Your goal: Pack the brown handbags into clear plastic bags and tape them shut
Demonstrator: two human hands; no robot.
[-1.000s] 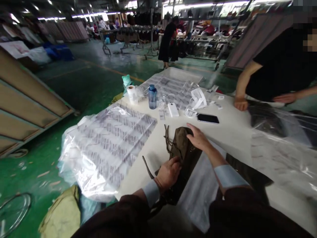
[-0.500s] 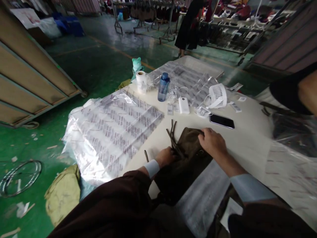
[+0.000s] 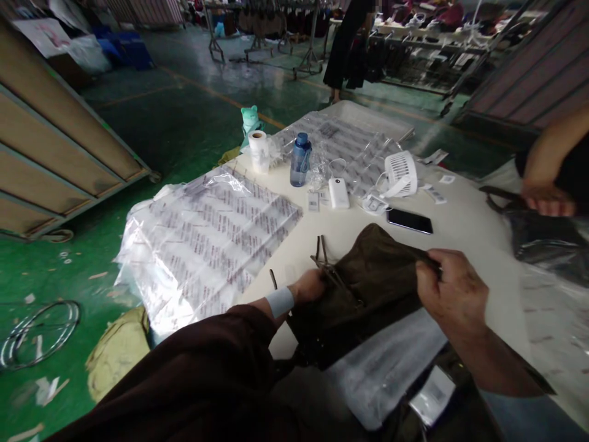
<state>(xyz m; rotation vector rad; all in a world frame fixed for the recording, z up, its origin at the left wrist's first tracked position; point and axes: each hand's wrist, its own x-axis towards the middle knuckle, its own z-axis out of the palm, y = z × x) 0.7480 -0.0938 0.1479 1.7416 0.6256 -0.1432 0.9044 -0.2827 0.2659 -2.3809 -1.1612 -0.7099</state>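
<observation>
Inspection found the olive bag lying on the tabletop, its upper edge pinched in the right hand, the left hand closed on the bag beside its cords, the cloth drawn taut between both grips.

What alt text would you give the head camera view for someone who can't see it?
A person's left hand and right hand grasp a dark olive-brown fabric piece with thin brown cords on a long white table, beside a clear plastic sheet printed with grey text. A co-worker's hand shows at the right.
</observation>
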